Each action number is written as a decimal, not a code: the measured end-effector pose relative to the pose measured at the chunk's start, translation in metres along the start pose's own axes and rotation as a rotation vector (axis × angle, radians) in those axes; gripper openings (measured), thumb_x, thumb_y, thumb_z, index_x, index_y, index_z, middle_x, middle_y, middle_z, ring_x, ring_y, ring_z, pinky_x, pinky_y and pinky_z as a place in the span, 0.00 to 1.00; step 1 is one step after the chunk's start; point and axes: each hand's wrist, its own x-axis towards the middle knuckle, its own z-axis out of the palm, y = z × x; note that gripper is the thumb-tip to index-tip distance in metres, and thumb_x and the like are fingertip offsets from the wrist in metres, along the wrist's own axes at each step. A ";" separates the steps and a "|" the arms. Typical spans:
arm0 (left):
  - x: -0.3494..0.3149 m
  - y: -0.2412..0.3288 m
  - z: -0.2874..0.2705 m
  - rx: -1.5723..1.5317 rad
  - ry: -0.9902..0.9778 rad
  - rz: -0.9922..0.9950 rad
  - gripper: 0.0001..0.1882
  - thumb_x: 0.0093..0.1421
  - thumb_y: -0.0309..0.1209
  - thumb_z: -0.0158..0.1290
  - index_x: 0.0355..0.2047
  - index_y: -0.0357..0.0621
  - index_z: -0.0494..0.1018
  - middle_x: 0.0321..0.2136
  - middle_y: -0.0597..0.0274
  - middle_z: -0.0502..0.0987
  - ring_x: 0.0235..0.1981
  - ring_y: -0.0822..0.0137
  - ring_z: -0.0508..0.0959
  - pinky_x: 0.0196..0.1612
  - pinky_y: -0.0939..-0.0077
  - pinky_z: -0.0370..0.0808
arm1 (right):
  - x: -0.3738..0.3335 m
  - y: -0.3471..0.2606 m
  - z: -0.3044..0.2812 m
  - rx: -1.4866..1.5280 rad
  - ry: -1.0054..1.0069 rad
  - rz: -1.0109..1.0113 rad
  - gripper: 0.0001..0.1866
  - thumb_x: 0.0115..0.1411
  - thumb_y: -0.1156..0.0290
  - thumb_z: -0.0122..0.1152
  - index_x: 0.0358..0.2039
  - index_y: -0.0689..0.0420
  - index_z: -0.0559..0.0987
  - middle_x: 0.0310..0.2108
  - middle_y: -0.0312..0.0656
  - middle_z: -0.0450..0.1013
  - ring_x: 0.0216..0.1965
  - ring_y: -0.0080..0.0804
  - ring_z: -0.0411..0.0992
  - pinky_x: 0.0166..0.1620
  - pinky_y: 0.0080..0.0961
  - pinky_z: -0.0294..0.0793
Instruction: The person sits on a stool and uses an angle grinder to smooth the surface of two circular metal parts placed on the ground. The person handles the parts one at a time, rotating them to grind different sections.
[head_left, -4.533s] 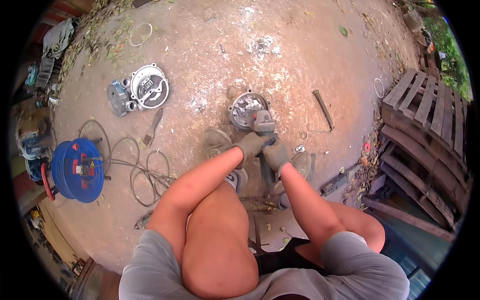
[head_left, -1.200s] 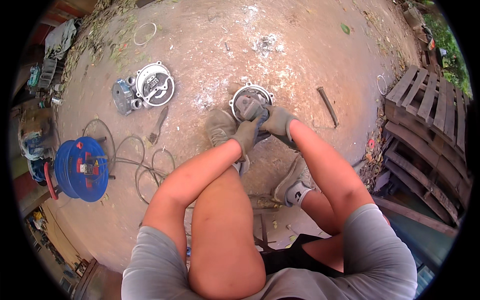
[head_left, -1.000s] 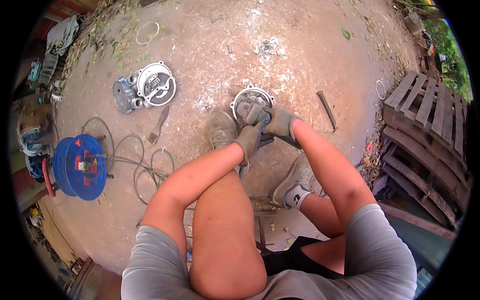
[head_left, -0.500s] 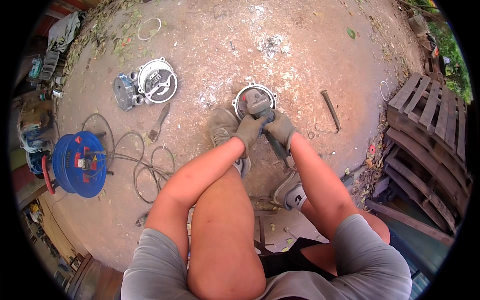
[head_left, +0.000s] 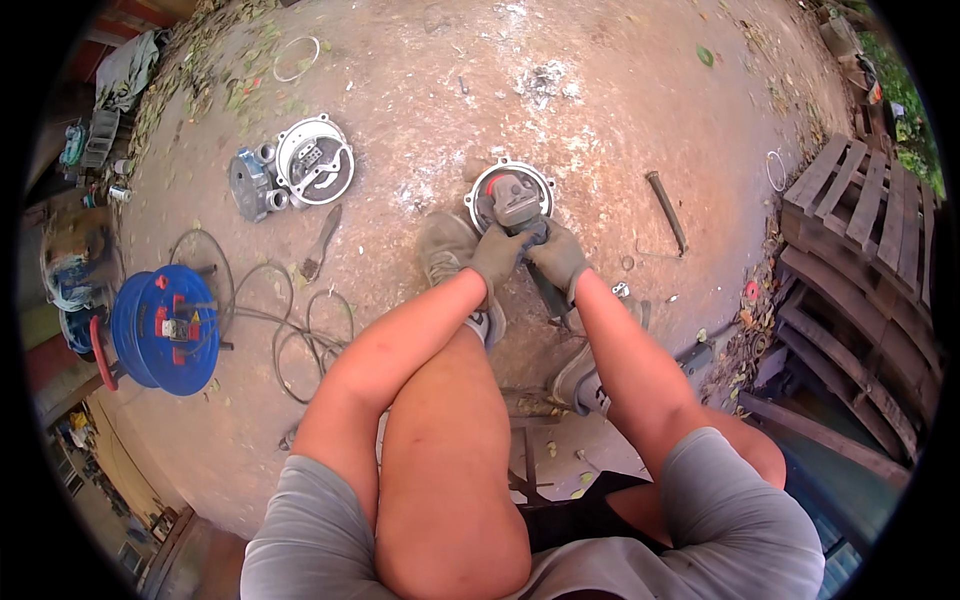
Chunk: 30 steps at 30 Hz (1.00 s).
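Both hands wear grey-brown gloves and grip one angle grinder [head_left: 517, 203]. My left hand [head_left: 497, 256] wraps its left side behind the head, and my right hand [head_left: 559, 258] holds the body from the right. The grinder's head is over a round metal housing [head_left: 548, 190] with small lugs on its rim, lying on the ground. The grinder covers the middle of the housing, and I cannot tell whether its disc touches the metal. My left shoe [head_left: 446, 246] is beside the housing, close to its rim.
To the left lie another round housing [head_left: 347, 180], a blue-grey metal part [head_left: 247, 185], a wire brush [head_left: 322, 243] and a blue cable reel [head_left: 140, 330] with loose cable [head_left: 283, 340]. A long bolt [head_left: 666, 213] lies to the right. Wooden pallets [head_left: 850, 260] are stacked at the far right.
The grinder's head has tilted slightly, and more of the red edge by its disc shows inside the housing. Both hands keep their grip. My view has shifted a little.
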 end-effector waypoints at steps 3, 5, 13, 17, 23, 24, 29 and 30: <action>-0.002 -0.001 0.007 -0.109 0.023 -0.088 0.23 0.71 0.37 0.65 0.60 0.35 0.81 0.50 0.58 0.86 0.48 0.69 0.84 0.52 0.72 0.80 | 0.005 0.007 -0.005 -0.230 -0.009 -0.010 0.28 0.55 0.67 0.72 0.57 0.59 0.84 0.47 0.50 0.86 0.47 0.38 0.84 0.54 0.35 0.81; -0.001 0.009 0.008 -0.052 0.044 -0.172 0.24 0.70 0.38 0.66 0.60 0.34 0.81 0.50 0.58 0.87 0.47 0.67 0.84 0.52 0.70 0.80 | 0.005 0.003 -0.008 -0.237 -0.003 0.031 0.27 0.55 0.66 0.72 0.57 0.59 0.84 0.47 0.50 0.87 0.48 0.39 0.84 0.55 0.35 0.82; -0.007 0.013 0.015 0.113 -0.006 0.101 0.25 0.68 0.36 0.67 0.61 0.36 0.80 0.55 0.57 0.85 0.53 0.67 0.84 0.58 0.70 0.79 | -0.017 0.015 0.009 0.068 0.151 -0.038 0.23 0.56 0.69 0.69 0.53 0.61 0.85 0.43 0.49 0.86 0.46 0.38 0.84 0.51 0.35 0.82; -0.019 0.020 0.022 0.199 -0.023 0.060 0.25 0.67 0.33 0.67 0.62 0.36 0.79 0.57 0.57 0.84 0.55 0.66 0.84 0.61 0.69 0.79 | -0.030 0.015 0.010 0.048 0.176 -0.058 0.21 0.56 0.74 0.65 0.52 0.62 0.84 0.40 0.46 0.85 0.40 0.35 0.82 0.46 0.36 0.83; 0.007 0.009 0.012 -0.010 -0.067 -0.015 0.25 0.68 0.32 0.66 0.62 0.36 0.79 0.56 0.56 0.85 0.55 0.66 0.83 0.60 0.68 0.79 | -0.004 0.018 -0.001 -0.038 0.121 0.033 0.26 0.54 0.70 0.72 0.55 0.60 0.84 0.46 0.51 0.87 0.48 0.41 0.85 0.53 0.38 0.83; 0.004 0.009 0.011 0.035 -0.023 -0.005 0.24 0.68 0.32 0.65 0.62 0.35 0.79 0.55 0.57 0.85 0.53 0.67 0.83 0.58 0.70 0.79 | -0.001 0.013 -0.001 -0.077 0.112 -0.001 0.27 0.54 0.70 0.72 0.56 0.60 0.84 0.47 0.51 0.87 0.48 0.41 0.85 0.54 0.38 0.83; -0.008 -0.006 0.006 0.045 -0.005 0.094 0.22 0.70 0.33 0.64 0.61 0.35 0.80 0.54 0.58 0.85 0.50 0.68 0.84 0.55 0.71 0.80 | -0.019 -0.006 0.003 -0.066 0.038 -0.017 0.30 0.54 0.64 0.73 0.59 0.58 0.83 0.48 0.55 0.86 0.50 0.49 0.85 0.55 0.39 0.83; -0.005 -0.004 0.007 0.010 -0.033 0.075 0.22 0.70 0.33 0.64 0.61 0.35 0.80 0.54 0.58 0.85 0.50 0.68 0.84 0.55 0.71 0.80 | -0.016 -0.011 -0.002 -0.063 0.011 0.015 0.32 0.54 0.63 0.74 0.60 0.58 0.83 0.49 0.56 0.86 0.51 0.51 0.85 0.56 0.40 0.83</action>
